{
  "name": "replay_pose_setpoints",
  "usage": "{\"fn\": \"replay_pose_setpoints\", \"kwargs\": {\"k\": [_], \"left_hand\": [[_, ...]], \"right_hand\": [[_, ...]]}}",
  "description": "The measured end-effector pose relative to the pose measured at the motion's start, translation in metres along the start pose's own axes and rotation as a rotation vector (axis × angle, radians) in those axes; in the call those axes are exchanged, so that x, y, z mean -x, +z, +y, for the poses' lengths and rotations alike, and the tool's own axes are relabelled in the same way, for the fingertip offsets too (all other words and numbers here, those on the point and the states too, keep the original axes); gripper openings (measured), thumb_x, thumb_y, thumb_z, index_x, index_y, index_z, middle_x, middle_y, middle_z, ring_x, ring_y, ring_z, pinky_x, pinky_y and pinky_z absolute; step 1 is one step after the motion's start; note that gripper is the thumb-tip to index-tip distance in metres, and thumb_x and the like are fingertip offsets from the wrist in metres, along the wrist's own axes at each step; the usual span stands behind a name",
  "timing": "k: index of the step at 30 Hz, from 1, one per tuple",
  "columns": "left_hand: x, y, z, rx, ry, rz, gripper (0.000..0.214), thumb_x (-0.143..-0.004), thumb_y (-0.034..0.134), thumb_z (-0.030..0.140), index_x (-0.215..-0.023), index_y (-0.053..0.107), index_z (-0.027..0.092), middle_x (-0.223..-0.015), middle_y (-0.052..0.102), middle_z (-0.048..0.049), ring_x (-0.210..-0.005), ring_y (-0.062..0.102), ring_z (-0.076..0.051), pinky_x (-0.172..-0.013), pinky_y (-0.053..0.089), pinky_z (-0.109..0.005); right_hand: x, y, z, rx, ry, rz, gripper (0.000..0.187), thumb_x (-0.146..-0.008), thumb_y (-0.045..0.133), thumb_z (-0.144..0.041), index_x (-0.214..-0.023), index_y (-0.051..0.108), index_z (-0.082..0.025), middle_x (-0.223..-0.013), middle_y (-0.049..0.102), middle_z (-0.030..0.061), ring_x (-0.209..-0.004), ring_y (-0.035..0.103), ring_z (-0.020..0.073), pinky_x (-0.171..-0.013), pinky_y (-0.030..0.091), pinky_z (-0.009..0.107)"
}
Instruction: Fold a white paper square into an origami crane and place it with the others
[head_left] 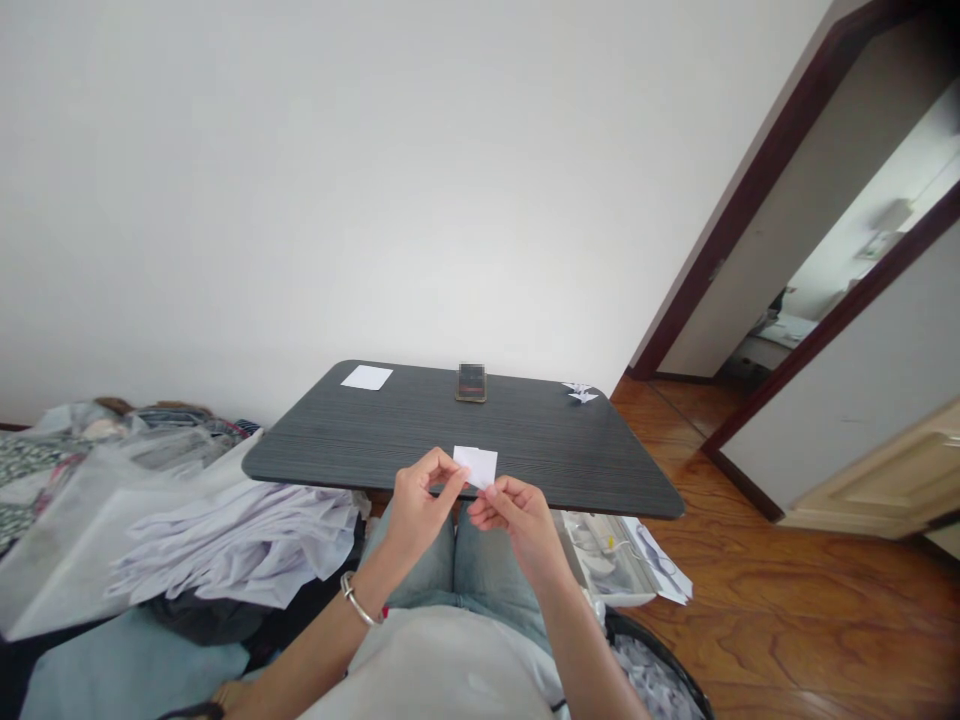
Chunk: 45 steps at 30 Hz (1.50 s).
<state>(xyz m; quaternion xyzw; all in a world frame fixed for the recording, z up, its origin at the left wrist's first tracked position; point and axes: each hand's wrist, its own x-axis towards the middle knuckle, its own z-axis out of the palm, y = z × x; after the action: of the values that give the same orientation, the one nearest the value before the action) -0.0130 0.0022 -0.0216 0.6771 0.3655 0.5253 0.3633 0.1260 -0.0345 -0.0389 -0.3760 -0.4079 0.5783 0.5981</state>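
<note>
A small folded piece of white paper (475,464) is held up over the near edge of the dark table (330,430). My left hand (426,500) pinches its left side between thumb and forefinger. On the lower right corner, my right hand (519,512) grips the same paper with thumb and fingers, the other fingers curled beneath. A flat white sheet of paper (367,377) lies at the table's far left. Small folded white paper figures (582,394) sit near the far right corner.
A phone (472,383) lies at the table's back middle. White folded cloth (247,540) and plastic-wrapped fabric are piled at the left. A tray of items (637,600) and a dark-rimmed bin (697,690) stand at the right, beside the wooden floor (787,590). A wall rises behind the table.
</note>
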Motion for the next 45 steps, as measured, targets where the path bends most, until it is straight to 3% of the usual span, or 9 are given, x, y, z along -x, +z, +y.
{"fn": "replay_pose_setpoints", "kwargs": {"k": [11, 15, 23, 33, 38, 45], "left_hand": [[0.0, 0.0, 0.0, 0.097, -0.03, 0.023, 0.018, -0.077, 0.06, 0.026, -0.064, 0.053, 0.016, -0.06, 0.055, 0.0025, -0.059, 0.057, -0.011, -0.06, 0.05, -0.023], [-0.001, 0.0, -0.001, 0.109, -0.043, 0.02, 0.018, -0.077, 0.06, 0.026, -0.064, 0.053, 0.016, -0.06, 0.056, 0.0024, -0.058, 0.058, -0.011, -0.06, 0.05, -0.022], [-0.001, 0.002, 0.001, 0.162, -0.048, 0.037, 0.017, -0.076, 0.061, 0.027, -0.065, 0.053, 0.016, -0.061, 0.057, 0.0024, -0.058, 0.059, -0.012, -0.059, 0.05, -0.022], [0.001, 0.006, 0.001, 0.062, 0.022, 0.05, 0.018, -0.079, 0.058, 0.026, -0.065, 0.052, 0.017, -0.06, 0.056, 0.0029, -0.059, 0.057, -0.011, -0.059, 0.046, -0.02], [0.002, 0.006, 0.001, 0.025, 0.041, 0.061, 0.018, -0.08, 0.058, 0.027, -0.065, 0.053, 0.017, -0.06, 0.056, 0.0026, -0.059, 0.059, -0.012, -0.06, 0.047, -0.022], [0.003, 0.008, -0.002, 0.036, 0.005, 0.102, 0.021, -0.079, 0.058, 0.03, -0.064, 0.052, 0.018, -0.059, 0.057, 0.003, -0.057, 0.06, -0.012, -0.06, 0.049, -0.022]], "right_hand": [[0.001, 0.002, 0.0, 0.12, -0.147, 0.039, 0.032, -0.08, 0.059, -0.045, -0.069, 0.066, -0.016, -0.062, 0.071, 0.0041, -0.053, 0.065, 0.0128, -0.052, 0.052, 0.022], [0.003, 0.004, 0.002, 0.139, -0.264, 0.108, 0.017, -0.077, 0.065, -0.034, -0.085, 0.063, -0.019, -0.067, 0.071, 0.0013, -0.06, 0.066, 0.0137, -0.057, 0.052, 0.023], [0.005, 0.008, 0.009, 0.124, -0.405, 0.249, 0.025, -0.071, 0.072, -0.022, -0.091, 0.057, -0.022, -0.07, 0.069, -0.002, -0.065, 0.067, 0.0152, -0.062, 0.052, 0.026], [0.003, 0.009, 0.0, -0.006, -0.195, 0.214, 0.028, -0.068, 0.075, -0.028, -0.087, 0.057, -0.019, -0.066, 0.074, 0.0008, -0.058, 0.068, 0.0134, -0.058, 0.053, 0.022], [0.002, 0.005, 0.0, -0.009, -0.067, 0.131, 0.022, -0.07, 0.072, -0.035, -0.068, 0.062, -0.015, -0.065, 0.073, 0.0048, -0.055, 0.067, 0.0127, -0.055, 0.053, 0.02], [0.003, 0.006, 0.0, 0.033, -0.1, 0.144, 0.024, -0.071, 0.071, -0.038, -0.065, 0.063, -0.016, -0.063, 0.073, 0.0047, -0.054, 0.067, 0.0144, -0.052, 0.054, 0.023]]}}
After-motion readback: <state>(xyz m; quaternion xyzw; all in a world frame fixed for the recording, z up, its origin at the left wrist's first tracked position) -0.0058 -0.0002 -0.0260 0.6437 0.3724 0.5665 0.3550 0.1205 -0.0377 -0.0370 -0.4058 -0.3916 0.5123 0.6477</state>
